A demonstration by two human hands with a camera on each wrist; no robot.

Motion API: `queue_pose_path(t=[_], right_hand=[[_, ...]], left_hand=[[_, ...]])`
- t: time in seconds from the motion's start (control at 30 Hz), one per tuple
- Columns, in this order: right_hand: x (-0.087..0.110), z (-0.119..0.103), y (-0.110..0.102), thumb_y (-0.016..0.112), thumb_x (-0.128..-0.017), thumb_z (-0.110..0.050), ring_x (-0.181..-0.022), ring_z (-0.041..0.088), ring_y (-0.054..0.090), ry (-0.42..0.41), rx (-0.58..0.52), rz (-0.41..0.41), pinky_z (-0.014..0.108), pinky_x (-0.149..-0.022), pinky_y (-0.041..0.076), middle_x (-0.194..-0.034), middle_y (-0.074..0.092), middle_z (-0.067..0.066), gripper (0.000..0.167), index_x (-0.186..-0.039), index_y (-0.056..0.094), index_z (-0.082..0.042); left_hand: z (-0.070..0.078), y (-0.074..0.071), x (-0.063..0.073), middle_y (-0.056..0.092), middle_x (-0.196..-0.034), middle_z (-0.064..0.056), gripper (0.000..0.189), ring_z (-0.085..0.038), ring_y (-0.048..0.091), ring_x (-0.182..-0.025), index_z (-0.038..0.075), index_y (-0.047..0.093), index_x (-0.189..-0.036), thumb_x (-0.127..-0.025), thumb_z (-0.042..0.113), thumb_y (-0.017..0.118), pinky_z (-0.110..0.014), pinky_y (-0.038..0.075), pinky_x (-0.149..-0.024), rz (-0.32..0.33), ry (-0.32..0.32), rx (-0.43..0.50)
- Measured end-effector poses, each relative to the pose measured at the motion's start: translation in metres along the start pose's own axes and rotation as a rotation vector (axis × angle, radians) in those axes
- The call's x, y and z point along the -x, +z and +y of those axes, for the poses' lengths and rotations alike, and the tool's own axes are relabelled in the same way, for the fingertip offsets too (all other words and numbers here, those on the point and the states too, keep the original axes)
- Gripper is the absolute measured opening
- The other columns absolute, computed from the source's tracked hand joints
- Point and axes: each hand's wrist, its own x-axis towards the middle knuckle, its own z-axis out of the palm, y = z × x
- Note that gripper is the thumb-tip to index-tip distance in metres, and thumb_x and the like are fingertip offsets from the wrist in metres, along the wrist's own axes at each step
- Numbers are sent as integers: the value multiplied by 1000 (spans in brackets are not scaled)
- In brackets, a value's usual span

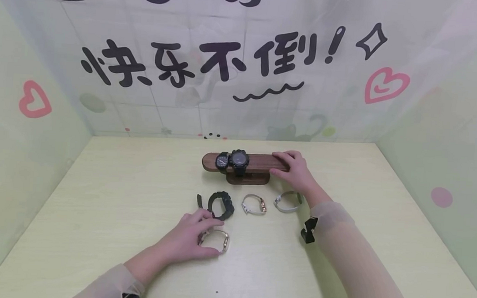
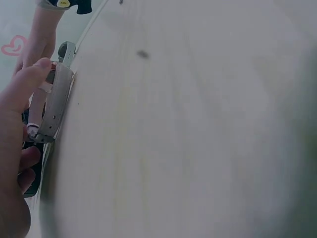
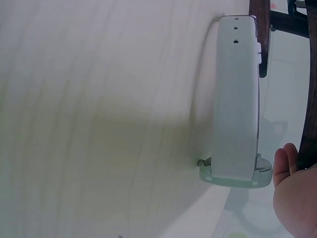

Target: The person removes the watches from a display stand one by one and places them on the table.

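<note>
My left hand [image 1: 188, 237] holds a light-strapped watch [image 1: 226, 241] standing on edge on the table, thumb and fingers around it. In the left wrist view, the thumb lies at the watch's case and the pale strap [image 2: 57, 104] faces the camera. My right hand [image 1: 298, 173] grips the right end of a dark wooden watch stand [image 1: 262, 162], with fingers over the back and thumb at the front. Two black watches sit on the stand's left half: a square-faced one [image 1: 221, 161] and a round one [image 1: 239, 158].
In front of the stand, a black watch [image 1: 227, 206], a white-strapped watch with a rose-gold case [image 1: 263, 206] and a pale-strapped watch [image 1: 287, 210] stand on edge. The last looms close in the right wrist view. A printed backdrop [image 1: 224, 116] borders the pale table [image 1: 138, 184].
</note>
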Motion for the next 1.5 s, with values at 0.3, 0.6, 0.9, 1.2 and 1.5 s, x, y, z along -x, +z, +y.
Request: queue_pose_path(t=[0.3,0.6,0.9,1.2,1.5], right_hand=[[-1,1,0,69,-86,-30,-122,36,33,5,-1,-7,50,-103,31,-135,32,18,54,-135,51,-17],[0,2,0,70,-85,-29,-123,36,33,0,-8,-6,51,-103,30,-135,32,19,55,-135,51,-17],[0,2,0,69,-86,-28,-122,36,34,-13,-15,0,50,-103,31,-135,32,19,54,-135,51,-16],[0,2,0,70,-85,-28,-122,35,34,-18,-22,5,49,-103,31,-134,33,19,54,-134,52,-16],[-1,1,0,69,-86,-28,-122,35,34,-11,-15,1,49,-103,31,-134,33,18,54,-135,51,-16]], left_hand=[[-3,-10,-6,46,-113,7,64,-16,45,-93,24,58,-126,-70,51,76,-36,44,-80,9,-9,5],[-8,-20,-13,45,-110,4,66,-11,47,-79,17,53,-131,-75,44,75,-27,48,-70,17,-37,63],[-15,-29,-22,47,-109,2,68,-13,48,-83,17,51,-133,-75,40,77,-30,48,-71,44,-107,102],[-21,-38,-34,48,-111,-5,66,-15,48,-83,14,49,-134,-78,38,74,-30,47,-70,73,-125,123],[-32,-46,-53,49,-109,-9,63,-16,47,-78,10,47,-136,-82,32,72,-29,45,-64,125,-122,115]])
